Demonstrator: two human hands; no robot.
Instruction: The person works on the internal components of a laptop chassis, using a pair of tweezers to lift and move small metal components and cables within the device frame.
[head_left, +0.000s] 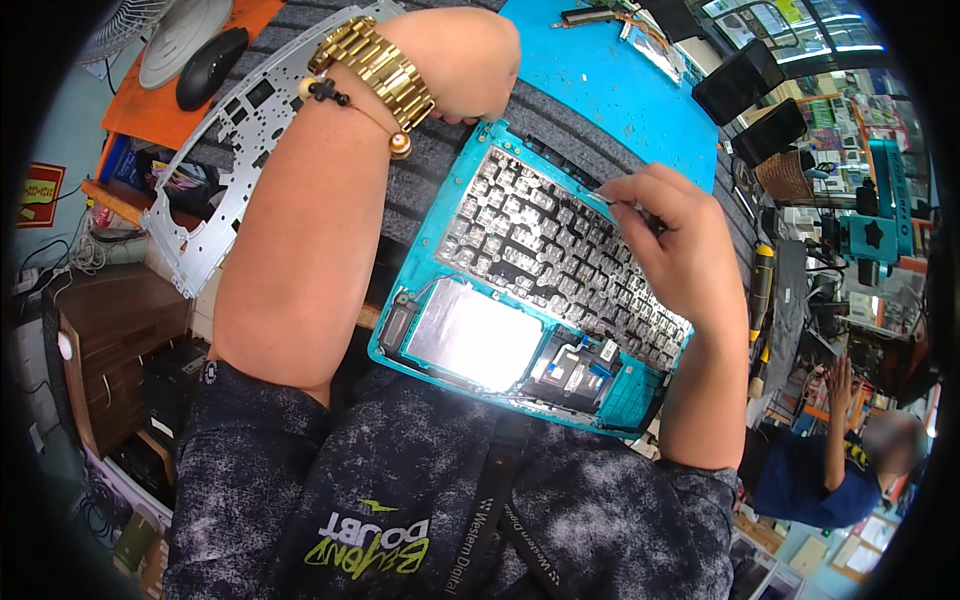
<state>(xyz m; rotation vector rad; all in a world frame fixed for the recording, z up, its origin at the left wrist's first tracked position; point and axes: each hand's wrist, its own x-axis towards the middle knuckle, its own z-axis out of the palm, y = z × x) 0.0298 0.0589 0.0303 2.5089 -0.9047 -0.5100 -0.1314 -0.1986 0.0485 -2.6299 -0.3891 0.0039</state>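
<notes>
A teal laptop top case (425, 255), turned inside up, rests at a tilt in front of me. Its silvery keyboard back (540, 235) is exposed, along with a shiny touchpad plate (475, 330) and a dark module with small cables (575, 368). My left hand (465, 65) is curled by the case's far left corner, its fingertips mostly hidden under it. Over the keyboard's far edge, my right hand (670, 215) pinches with thumb and forefinger; a thin pale sliver shows at the tips, too small to name.
A perforated silver metal plate (225, 150) lies left of my left forearm. Beyond the case is a blue mat (590, 75) with small parts. A black mouse (212, 68) sits on an orange surface. A yellow-black screwdriver (762, 285) lies at right; another person (820, 475) is farther off.
</notes>
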